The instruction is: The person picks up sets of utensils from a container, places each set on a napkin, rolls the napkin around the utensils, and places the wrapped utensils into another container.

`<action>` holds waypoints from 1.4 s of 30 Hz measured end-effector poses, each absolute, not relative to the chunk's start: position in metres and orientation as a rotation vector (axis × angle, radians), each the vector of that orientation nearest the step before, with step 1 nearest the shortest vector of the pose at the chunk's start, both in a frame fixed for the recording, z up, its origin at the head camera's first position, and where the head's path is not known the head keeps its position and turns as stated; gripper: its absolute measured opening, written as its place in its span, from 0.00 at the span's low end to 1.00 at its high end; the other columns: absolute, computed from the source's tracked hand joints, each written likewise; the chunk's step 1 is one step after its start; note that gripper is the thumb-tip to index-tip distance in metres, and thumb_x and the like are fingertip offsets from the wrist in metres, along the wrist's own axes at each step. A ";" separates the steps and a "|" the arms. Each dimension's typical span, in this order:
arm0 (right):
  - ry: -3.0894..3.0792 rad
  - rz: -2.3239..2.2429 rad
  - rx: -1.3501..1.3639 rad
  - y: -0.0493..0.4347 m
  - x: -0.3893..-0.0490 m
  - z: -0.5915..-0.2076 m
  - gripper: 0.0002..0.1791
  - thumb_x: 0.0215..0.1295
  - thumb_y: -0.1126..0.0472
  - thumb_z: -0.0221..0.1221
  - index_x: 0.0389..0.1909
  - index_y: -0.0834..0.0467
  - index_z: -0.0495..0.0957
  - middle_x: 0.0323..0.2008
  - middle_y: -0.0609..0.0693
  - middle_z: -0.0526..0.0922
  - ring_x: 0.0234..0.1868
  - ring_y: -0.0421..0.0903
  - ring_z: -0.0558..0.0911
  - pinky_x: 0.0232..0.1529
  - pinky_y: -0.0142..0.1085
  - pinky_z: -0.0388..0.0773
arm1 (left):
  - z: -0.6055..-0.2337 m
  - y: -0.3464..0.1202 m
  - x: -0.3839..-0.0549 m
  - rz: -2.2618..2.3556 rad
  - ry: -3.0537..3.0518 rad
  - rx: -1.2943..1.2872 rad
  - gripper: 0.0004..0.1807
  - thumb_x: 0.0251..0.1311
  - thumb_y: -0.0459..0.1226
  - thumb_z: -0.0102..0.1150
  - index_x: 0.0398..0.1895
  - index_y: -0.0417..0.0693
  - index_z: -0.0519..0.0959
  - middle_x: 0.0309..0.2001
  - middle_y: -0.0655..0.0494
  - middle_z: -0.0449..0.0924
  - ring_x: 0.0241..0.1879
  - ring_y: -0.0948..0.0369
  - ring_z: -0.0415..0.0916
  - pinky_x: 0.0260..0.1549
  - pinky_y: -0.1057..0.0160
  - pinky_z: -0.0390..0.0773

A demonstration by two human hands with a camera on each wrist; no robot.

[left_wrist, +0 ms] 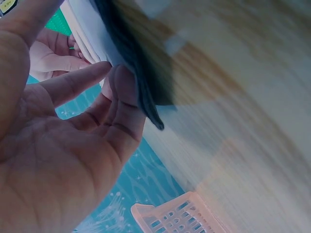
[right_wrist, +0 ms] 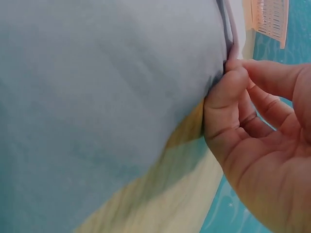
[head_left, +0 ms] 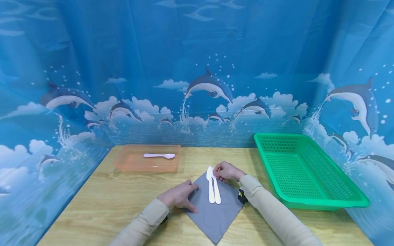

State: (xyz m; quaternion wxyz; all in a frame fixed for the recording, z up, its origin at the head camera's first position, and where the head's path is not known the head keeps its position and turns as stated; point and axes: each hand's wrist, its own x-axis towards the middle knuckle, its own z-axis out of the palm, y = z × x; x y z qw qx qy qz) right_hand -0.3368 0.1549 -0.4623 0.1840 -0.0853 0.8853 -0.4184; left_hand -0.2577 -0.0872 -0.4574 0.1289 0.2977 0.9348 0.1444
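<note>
A grey cloth napkin [head_left: 212, 218] lies on the table with one corner toward me. On it a white knife [head_left: 210, 188] and a white fork [head_left: 217, 194] lie side by side, handles toward me. At the fork's tines, my right hand [head_left: 227, 171] pinches the fork between thumb and fingertips; the right wrist view has the fingers [right_wrist: 228, 90] right at the napkin's edge. Over the napkin's left edge rests my left hand [head_left: 180, 195], thumb and fingers spread apart. In the left wrist view its fingertips [left_wrist: 127, 80] touch the dark cloth edge.
An orange basket [head_left: 132, 164] stands at the back left, holding a pale spoon [head_left: 160, 155]. At the right is a large green basket [head_left: 271, 171] close to the right forearm. A blue dolphin-print curtain [head_left: 197, 41] hangs behind the wooden table [head_left: 92, 205].
</note>
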 end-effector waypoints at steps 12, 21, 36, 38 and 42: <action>2.494 -1.183 -0.262 0.156 -0.337 -0.462 0.07 0.70 0.64 0.56 0.33 0.61 0.80 0.23 0.51 0.78 0.21 0.41 0.73 0.22 0.31 0.73 | -0.458 -0.087 -0.259 0.407 2.701 0.856 0.47 0.40 0.56 0.77 0.65 0.47 0.71 0.47 0.53 0.71 0.43 0.63 0.71 0.50 0.61 0.77; 2.517 -1.213 -0.270 0.151 -0.337 -0.458 0.08 0.72 0.63 0.55 0.35 0.60 0.80 0.23 0.51 0.76 0.20 0.41 0.71 0.21 0.32 0.72 | -0.456 -0.089 -0.257 0.426 2.716 0.889 0.45 0.40 0.55 0.78 0.63 0.46 0.73 0.45 0.53 0.71 0.41 0.63 0.72 0.48 0.62 0.77; 2.632 -1.119 -0.457 0.127 -0.337 -0.448 0.09 0.69 0.61 0.56 0.38 0.61 0.82 0.25 0.49 0.80 0.23 0.39 0.75 0.23 0.30 0.71 | -0.453 -0.097 -0.268 0.602 2.729 1.013 0.24 0.57 0.49 0.68 0.52 0.43 0.81 0.31 0.61 0.77 0.28 0.69 0.71 0.29 0.70 0.73; 2.632 -1.108 -0.497 0.123 -0.338 -0.448 0.09 0.70 0.61 0.56 0.38 0.61 0.82 0.26 0.52 0.82 0.23 0.39 0.75 0.24 0.30 0.71 | -0.453 -0.100 -0.269 0.645 2.743 1.014 0.22 0.59 0.47 0.68 0.50 0.42 0.82 0.28 0.62 0.77 0.26 0.70 0.70 0.26 0.71 0.72; 2.645 -1.072 -0.569 0.111 -0.338 -0.445 0.11 0.71 0.60 0.55 0.39 0.62 0.83 0.30 0.57 0.84 0.24 0.39 0.76 0.25 0.31 0.72 | -0.452 -0.107 -0.272 0.689 2.823 1.047 0.15 0.61 0.43 0.66 0.44 0.42 0.83 0.26 0.61 0.78 0.23 0.71 0.69 0.24 0.70 0.71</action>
